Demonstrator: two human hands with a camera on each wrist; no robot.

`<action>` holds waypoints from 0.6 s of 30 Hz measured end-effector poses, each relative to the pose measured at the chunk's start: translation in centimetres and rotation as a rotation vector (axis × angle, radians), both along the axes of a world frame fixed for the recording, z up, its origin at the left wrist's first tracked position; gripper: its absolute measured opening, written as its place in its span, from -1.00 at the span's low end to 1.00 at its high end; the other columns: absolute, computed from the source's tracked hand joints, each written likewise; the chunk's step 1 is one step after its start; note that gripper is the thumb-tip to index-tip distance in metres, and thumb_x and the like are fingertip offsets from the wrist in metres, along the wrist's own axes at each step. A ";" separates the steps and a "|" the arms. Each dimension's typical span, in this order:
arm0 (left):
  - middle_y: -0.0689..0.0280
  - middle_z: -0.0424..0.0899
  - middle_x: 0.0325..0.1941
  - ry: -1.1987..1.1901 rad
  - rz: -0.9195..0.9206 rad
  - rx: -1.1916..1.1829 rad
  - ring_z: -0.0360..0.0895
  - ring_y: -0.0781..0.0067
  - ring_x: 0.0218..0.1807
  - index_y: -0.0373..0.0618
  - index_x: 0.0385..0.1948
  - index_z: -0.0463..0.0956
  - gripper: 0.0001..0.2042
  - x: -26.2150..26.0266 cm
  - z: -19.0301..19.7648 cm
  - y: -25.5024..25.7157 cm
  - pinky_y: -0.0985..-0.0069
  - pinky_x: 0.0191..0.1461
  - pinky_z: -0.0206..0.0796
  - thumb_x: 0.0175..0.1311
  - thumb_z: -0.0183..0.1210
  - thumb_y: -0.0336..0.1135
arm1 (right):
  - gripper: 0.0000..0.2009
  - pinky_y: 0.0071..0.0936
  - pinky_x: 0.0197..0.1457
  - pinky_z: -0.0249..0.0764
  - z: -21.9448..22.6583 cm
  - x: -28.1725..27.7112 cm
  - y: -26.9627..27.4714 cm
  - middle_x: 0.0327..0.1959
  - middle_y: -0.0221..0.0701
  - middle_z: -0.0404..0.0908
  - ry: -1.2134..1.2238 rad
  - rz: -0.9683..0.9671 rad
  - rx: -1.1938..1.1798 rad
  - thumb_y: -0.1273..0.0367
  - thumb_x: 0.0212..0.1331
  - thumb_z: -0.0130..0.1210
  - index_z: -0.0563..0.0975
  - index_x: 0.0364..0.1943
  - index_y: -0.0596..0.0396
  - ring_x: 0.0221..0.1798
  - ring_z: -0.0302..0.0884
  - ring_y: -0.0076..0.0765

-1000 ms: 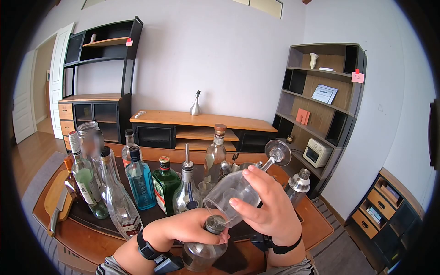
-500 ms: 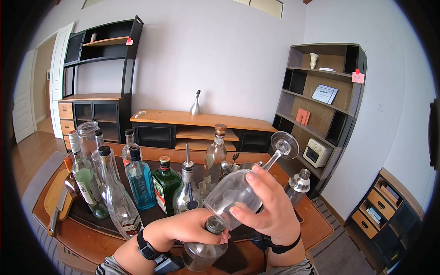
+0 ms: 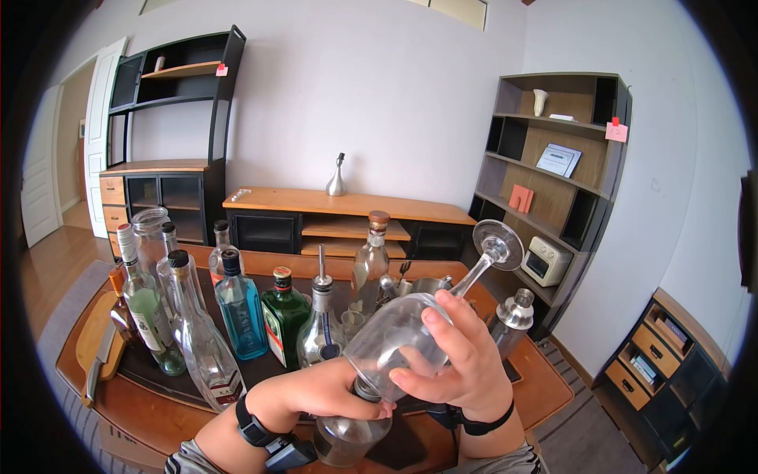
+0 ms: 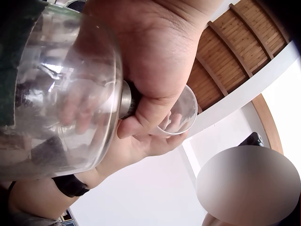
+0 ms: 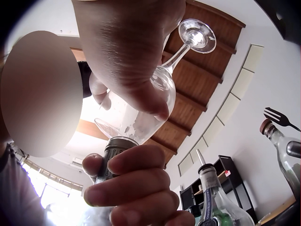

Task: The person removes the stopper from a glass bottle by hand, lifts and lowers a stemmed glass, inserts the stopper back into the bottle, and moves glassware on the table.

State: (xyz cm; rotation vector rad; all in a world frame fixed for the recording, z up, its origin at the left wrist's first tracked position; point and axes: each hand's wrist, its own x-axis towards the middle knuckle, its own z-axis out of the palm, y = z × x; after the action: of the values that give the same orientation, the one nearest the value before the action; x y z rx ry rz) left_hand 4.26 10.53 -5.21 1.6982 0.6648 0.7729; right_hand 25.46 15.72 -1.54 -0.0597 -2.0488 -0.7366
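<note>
My left hand [image 3: 332, 391] grips the neck of a clear, wide-bodied glass bottle [image 3: 351, 438], which stands close in front of me. In the right wrist view its fingers [image 5: 141, 181] wrap the dark metallic collar [image 5: 117, 146]. My right hand [image 3: 466, 363] holds a stemmed wine glass [image 3: 395, 336] by its bowl, thumb and fingers on either side. The glass is tipped with its foot [image 3: 499, 245] up to the right and its rim right at the bottle's mouth. Whitish marks show on the bowl. In the left wrist view, my left hand partly hides the glass.
Several bottles crowd the table's left and middle, among them a blue bottle [image 3: 241, 316], a green bottle [image 3: 284, 316] and a pourer-topped bottle [image 3: 321, 328]. A knife [image 3: 99, 363] lies on a wooden board [image 3: 87, 332] at far left. A metal-topped shaker [image 3: 513, 316] stands right.
The wine glass has tipped more steeply: its foot has risen and shifted right, and its rim has dipped lower over the bottle's mouth. My left hand and the bottle have stayed put.
</note>
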 end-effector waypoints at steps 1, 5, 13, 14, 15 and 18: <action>0.29 0.62 -0.20 0.000 -0.001 -0.002 0.55 0.45 -0.08 -0.21 -0.17 0.53 -0.78 0.0 -0.1 0.1 0.47 0.06 0.38 0.11 0.18 -0.53 | -0.36 -0.09 0.23 0.45 0.0 0.0 0.0 0.30 -0.32 0.23 -0.009 0.005 -0.013 0.55 -0.23 0.38 0.45 -0.05 -0.53 0.30 0.29 0.05; 0.31 0.63 -0.22 0.011 -0.010 0.020 0.55 0.47 -0.08 -0.20 -0.17 0.53 -0.78 -0.1 -0.4 0.3 0.48 0.05 0.38 0.12 0.19 -0.53 | -0.38 -0.08 0.23 0.44 -0.2 -0.3 0.4 0.30 -0.32 0.23 0.000 0.003 -0.033 0.55 -0.20 0.37 0.46 -0.06 -0.52 0.31 0.29 0.05; 0.27 0.65 -0.20 0.036 -0.026 0.070 0.57 0.46 -0.08 -0.25 -0.14 0.51 -0.75 -0.1 -0.2 0.4 0.48 0.06 0.38 0.11 0.21 -0.56 | -0.29 -0.08 0.22 0.41 0.5 0.6 -1.1 0.19 -0.03 0.34 0.289 0.062 -0.273 0.32 -0.18 0.46 0.37 0.17 -0.06 0.18 0.40 0.12; 0.26 0.65 -0.21 0.039 -0.027 0.062 0.58 0.44 -0.07 -0.25 -0.18 0.49 -0.77 -0.1 -0.1 0.4 0.47 0.04 0.40 0.10 0.21 -0.55 | -0.13 -0.09 0.21 0.39 -0.7 1.1 -0.7 0.19 -0.01 0.35 0.408 0.153 -0.455 0.24 -0.28 0.52 0.29 0.22 0.13 0.19 0.40 0.09; 0.26 0.65 -0.21 0.035 -0.033 0.064 0.58 0.44 -0.07 -0.25 -0.18 0.49 -0.77 -0.1 -0.2 0.4 0.47 0.04 0.40 0.10 0.21 -0.55 | 0.02 -0.16 0.18 0.42 -0.1 1.7 -0.9 0.21 -0.05 0.33 0.390 0.130 -0.348 0.21 -0.29 0.54 0.14 0.32 0.13 0.19 0.40 -0.01; 0.26 0.64 -0.23 0.060 -0.014 0.085 0.60 0.42 -0.06 -0.24 -0.23 0.48 -0.80 -0.1 -0.2 0.5 0.47 0.02 0.41 0.09 0.21 -0.54 | 0.14 -0.31 0.07 0.49 -1.3 0.9 -2.0 0.21 -0.14 0.29 0.724 0.538 -0.815 0.11 -0.28 0.54 -0.03 0.37 0.12 0.14 0.41 -0.16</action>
State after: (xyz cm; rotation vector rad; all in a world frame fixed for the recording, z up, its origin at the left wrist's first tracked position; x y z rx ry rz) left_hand 4.17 10.99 -5.37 1.8080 0.6687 0.7513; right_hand 26.40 13.76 -2.80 -0.1951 -1.4261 0.4367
